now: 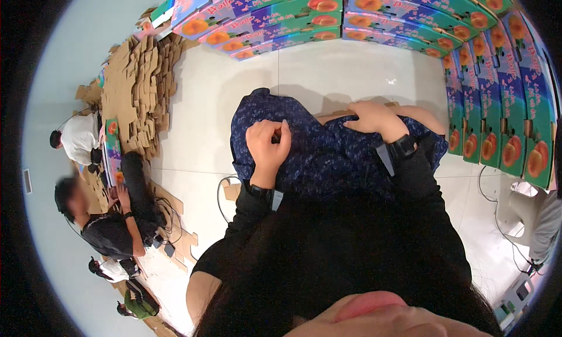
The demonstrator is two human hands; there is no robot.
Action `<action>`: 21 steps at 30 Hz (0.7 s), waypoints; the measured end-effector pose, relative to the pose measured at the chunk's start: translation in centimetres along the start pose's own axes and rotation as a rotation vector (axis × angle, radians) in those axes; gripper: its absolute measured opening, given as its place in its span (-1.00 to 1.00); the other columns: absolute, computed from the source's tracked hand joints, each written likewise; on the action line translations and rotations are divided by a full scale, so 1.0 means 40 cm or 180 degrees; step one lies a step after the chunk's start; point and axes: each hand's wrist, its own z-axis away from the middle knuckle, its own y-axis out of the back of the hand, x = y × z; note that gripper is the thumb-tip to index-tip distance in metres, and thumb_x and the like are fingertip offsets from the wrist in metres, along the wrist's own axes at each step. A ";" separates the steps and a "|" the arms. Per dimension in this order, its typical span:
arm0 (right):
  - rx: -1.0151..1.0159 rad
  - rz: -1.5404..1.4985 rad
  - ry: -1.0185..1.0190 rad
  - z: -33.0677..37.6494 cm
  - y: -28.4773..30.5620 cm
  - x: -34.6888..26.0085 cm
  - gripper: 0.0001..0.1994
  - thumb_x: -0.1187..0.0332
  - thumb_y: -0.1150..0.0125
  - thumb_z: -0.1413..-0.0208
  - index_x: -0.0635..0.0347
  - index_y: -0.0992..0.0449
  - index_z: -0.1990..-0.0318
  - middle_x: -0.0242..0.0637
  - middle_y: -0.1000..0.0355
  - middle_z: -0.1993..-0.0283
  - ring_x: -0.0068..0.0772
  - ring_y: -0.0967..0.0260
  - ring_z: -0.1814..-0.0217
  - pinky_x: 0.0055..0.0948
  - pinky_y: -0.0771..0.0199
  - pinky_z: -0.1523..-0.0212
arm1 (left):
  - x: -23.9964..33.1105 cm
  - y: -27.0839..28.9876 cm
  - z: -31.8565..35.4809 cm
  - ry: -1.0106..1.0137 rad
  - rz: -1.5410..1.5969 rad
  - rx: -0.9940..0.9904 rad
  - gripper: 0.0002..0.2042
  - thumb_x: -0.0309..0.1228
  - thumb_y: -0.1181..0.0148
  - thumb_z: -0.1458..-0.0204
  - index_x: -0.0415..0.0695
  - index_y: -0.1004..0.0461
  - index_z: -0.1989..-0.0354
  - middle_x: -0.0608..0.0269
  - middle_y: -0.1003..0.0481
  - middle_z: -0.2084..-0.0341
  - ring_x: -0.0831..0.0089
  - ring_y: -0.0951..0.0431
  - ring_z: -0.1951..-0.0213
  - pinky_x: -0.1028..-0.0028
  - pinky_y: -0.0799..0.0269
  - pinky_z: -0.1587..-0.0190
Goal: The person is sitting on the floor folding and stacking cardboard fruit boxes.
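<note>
I sit with both hands over my lap, which is covered by dark blue patterned cloth [316, 155]. Above the left thigh, my left hand [268, 147] is loosely curled, its thumb raised near the bent fingers. Dark cloth shows through the gap, and I see no object in it. My right hand [377, 119] lies palm down by the right knee [422, 116], fingers stretched out and holding nothing. Each wrist wears a black band with a grey piece, one on the left wrist [266, 195] and another on the right wrist [398, 150].
Stacked printed fruit cartons [281, 21] line the far side, and more cartons [497, 97] stand at the right. Flattened cardboard [137, 85] is piled at the left, where several people work, one in black [111, 234]. Cables [170, 217] cross the floor.
</note>
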 end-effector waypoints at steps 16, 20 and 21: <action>-0.0522 0.0007 -0.0128 -0.047 -0.001 0.003 -0.51 0.05 -0.20 -0.02 0.27 -0.47 0.04 0.05 -0.46 0.12 0.08 -0.41 0.05 -0.13 -0.40 0.06 | 0.002 -0.008 0.000 -0.0029 -0.0145 0.0032 -0.84 -0.48 -0.25 0.13 -0.09 -0.40 0.66 0.35 -0.34 0.72 0.37 -0.34 0.62 0.36 -0.13 0.45; -0.0520 -0.0075 -0.0120 -0.060 -0.010 0.012 -0.51 0.05 -0.21 -0.01 0.26 -0.46 0.03 0.06 -0.46 0.09 0.07 -0.40 0.04 -0.13 -0.39 0.05 | 0.011 -0.002 -0.004 -0.0024 -0.0121 0.0032 -0.82 -0.49 -0.25 0.11 -0.12 -0.39 0.67 0.30 -0.36 0.71 0.34 -0.34 0.63 0.33 -0.13 0.48; -0.0536 -0.0064 -0.0147 -0.063 -0.014 0.016 -0.51 0.04 -0.21 -0.01 0.26 -0.46 0.03 0.06 -0.45 0.08 0.07 -0.40 0.03 -0.14 -0.39 0.04 | 0.013 -0.001 -0.005 -0.0022 -0.0116 0.0039 -0.82 -0.49 -0.25 0.11 -0.12 -0.39 0.67 0.30 -0.36 0.71 0.34 -0.34 0.63 0.33 -0.13 0.48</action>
